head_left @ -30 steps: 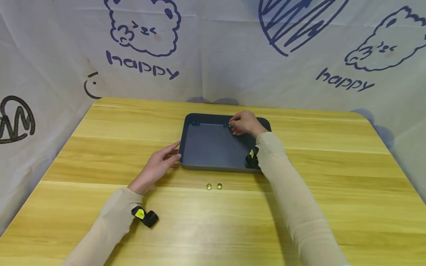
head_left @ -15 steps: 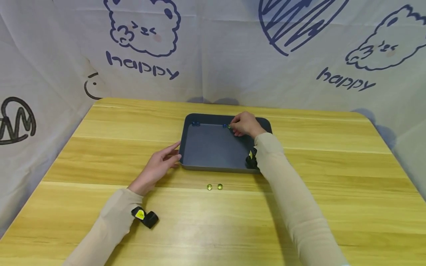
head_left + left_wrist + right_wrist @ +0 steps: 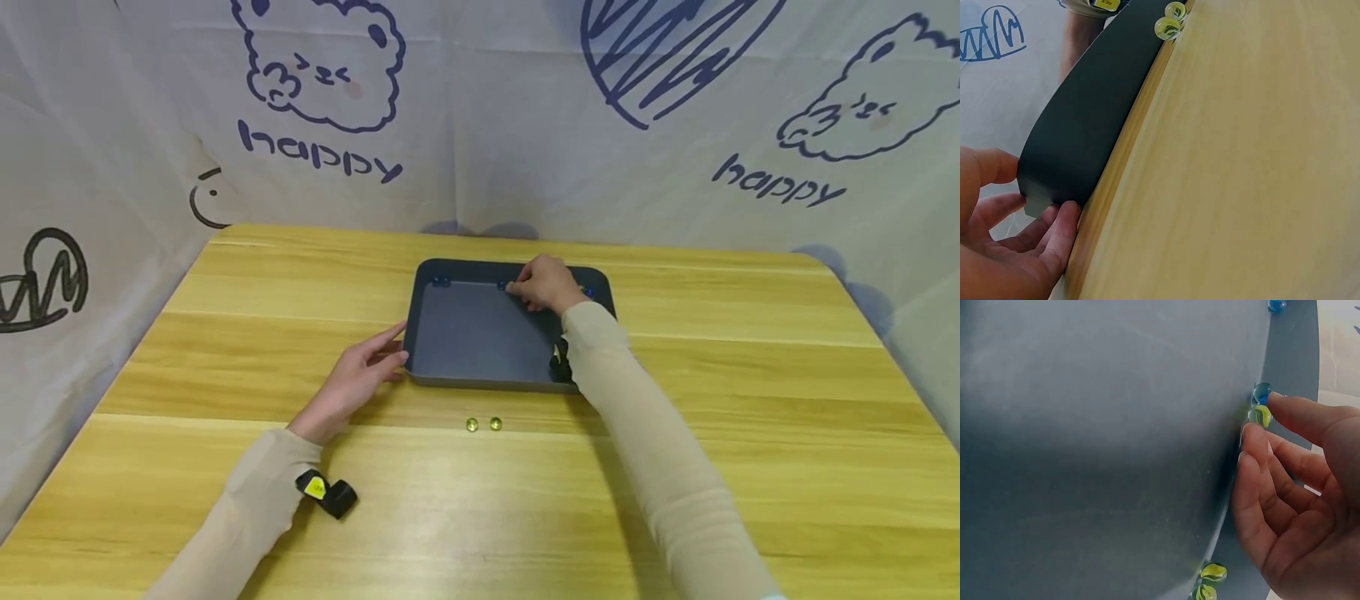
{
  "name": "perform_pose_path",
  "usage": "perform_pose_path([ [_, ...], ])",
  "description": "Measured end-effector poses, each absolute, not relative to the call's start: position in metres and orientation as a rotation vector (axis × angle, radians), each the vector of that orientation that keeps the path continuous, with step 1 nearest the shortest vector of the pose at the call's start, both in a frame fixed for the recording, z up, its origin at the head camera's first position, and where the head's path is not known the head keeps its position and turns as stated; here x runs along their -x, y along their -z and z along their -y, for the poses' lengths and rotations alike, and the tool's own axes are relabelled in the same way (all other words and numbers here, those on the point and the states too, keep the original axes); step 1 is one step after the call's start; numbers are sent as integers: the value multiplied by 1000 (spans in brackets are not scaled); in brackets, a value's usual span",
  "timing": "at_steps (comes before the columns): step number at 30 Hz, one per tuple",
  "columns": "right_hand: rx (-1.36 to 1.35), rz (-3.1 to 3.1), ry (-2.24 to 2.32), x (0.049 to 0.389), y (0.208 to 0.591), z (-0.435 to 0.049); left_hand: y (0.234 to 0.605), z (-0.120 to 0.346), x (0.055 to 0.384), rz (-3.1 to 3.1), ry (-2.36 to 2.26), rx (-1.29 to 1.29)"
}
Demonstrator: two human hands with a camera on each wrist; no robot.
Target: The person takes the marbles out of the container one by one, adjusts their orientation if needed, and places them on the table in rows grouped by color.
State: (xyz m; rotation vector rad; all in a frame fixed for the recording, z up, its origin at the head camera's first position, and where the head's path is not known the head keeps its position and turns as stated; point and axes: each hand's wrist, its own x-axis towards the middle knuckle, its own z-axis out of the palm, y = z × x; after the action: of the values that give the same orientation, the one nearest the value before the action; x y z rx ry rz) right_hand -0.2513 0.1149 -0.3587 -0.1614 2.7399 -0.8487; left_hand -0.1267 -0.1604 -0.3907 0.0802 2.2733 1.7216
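1. Left hand (image 3: 351,379): fingers spread, tips touching the left side of the grey tray (image 3: 480,333), which sits on the bench (image 3: 420,517).
2. Blue marbles (image 3: 441,282): pair, inside tray, far left corner.
3. Yellow-green marbles (image 3: 496,424): two, on bench, just in front of tray, slightly apart.
4. Blue marble (image 3: 1262,392): in tray, along far wall.
5. Right hand (image 3: 547,285): fingers pinching yellow-swirl marble (image 3: 1260,416), just beside that blue one.
6. Two more marbles (image 3: 1213,572): tray's far right corner.
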Motion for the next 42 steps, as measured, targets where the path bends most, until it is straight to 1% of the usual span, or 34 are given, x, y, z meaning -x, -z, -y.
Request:
perform_pose_path([
  [13,58,-2910,619,248,361,-101,394,161,126,-2283,-1716,-91],
  [21,30,-2980,556,248,362,-93,394,161,126,-2278,-1717,-81],
  [30,58,-2893,680,250,361,-102,393,160,127,-2267,-1733,-82],
  [42,160,-2769,919,247,352,-116,394,162,125,-2274,-1719,-109],
])
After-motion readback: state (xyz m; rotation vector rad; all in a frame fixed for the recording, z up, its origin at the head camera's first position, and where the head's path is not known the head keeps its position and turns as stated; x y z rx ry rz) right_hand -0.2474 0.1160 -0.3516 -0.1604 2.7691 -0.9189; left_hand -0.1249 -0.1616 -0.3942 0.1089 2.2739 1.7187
